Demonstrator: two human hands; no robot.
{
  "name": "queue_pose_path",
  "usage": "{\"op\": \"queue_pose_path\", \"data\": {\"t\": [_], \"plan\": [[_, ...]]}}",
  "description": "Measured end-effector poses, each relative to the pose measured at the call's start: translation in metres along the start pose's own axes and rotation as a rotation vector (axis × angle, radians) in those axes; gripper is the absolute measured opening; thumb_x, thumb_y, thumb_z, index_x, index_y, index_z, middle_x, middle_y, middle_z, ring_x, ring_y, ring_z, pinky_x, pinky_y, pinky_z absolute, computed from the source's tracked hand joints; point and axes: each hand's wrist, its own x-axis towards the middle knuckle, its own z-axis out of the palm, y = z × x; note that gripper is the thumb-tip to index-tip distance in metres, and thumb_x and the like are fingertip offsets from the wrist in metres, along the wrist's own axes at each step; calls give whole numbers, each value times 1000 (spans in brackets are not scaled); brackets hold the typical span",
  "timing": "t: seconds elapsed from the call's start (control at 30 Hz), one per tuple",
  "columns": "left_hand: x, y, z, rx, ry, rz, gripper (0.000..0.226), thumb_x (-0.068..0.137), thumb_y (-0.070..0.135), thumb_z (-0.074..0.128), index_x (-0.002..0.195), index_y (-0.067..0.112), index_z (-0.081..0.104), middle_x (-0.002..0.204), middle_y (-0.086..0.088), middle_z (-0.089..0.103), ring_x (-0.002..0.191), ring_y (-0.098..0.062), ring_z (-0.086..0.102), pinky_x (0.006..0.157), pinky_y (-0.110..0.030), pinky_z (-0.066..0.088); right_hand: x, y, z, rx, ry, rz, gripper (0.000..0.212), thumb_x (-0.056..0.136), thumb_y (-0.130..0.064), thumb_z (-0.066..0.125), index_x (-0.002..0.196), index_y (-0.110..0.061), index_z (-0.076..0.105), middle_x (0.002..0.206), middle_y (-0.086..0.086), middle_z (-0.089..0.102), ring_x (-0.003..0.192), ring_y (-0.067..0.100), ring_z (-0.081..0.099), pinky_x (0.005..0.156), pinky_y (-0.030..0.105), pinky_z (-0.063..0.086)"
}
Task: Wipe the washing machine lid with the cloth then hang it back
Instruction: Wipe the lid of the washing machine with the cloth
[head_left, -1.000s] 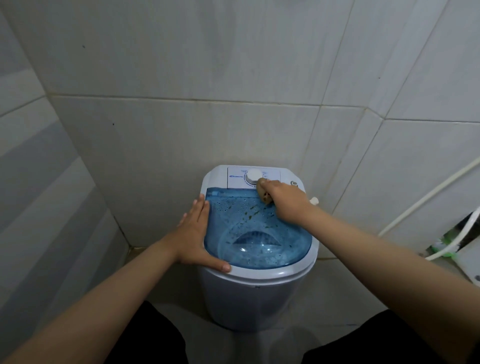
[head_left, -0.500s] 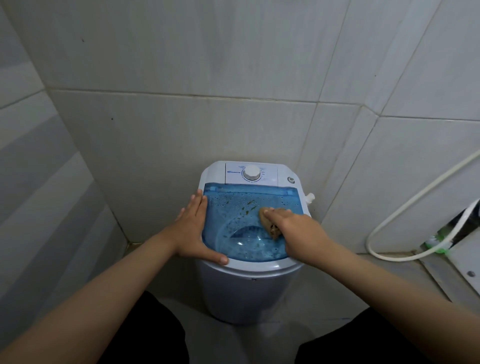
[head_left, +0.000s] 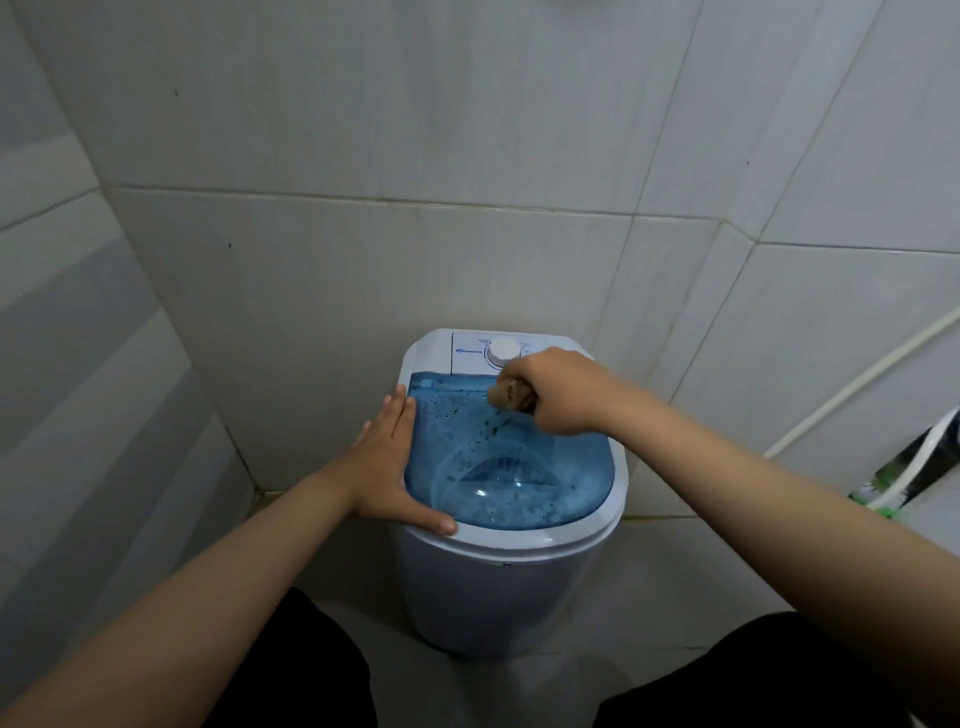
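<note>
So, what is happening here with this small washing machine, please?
A person is wiping the translucent blue plastic lid of a small white washing machine. The right hand grips a bunched brownish cloth and presses it on the far part of the lid, just below the white round dial. The left hand lies flat on the lid's left edge, apparently to steady the machine. Dark specks and water drops remain on the lid near the cloth, so the wiping is not finished.

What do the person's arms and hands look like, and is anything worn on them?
Both forearms are bare, with no sleeves in view. The left hand and right hand have no gloves, and no rings, watch or bracelet can be seen.
</note>
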Motion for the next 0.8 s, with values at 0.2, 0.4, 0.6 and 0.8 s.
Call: {"op": "queue_pose_path", "data": {"t": [0.2,0.4,0.6,0.8], "plan": [[-1,0,0,-23,8,0,159,39,87,65,144,14,-30,150,2,-40,139,-15,-32,118,-47,-8,49,-2,28,-41,85,3,36,77,5,51,108,-12,56,110,11,61,96,32,58,62,33,36],[1,-2,0,-33,12,2,160,37,89,64,144,14,-29,148,3,-42,139,-16,-33,118,-46,-9,39,5,52,-51,138,-26,46,75,10,47,113,-16,53,110,10,60,89,34,60,59,33,36],[1,-4,0,-34,10,6,161,34,91,61,144,13,-29,147,2,-42,138,-16,-33,118,-47,-7,1,1,61,-40,126,-48,52,78,5,50,127,-14,47,129,7,56,109,31,57,77,40,49],[2,-3,0,-13,2,2,164,30,95,55,144,12,-29,149,0,-41,138,-17,-33,118,-49,-6,-35,-8,61,-92,22,-91,59,76,4,52,131,-18,44,131,3,54,109,31,57,80,38,49]]}}
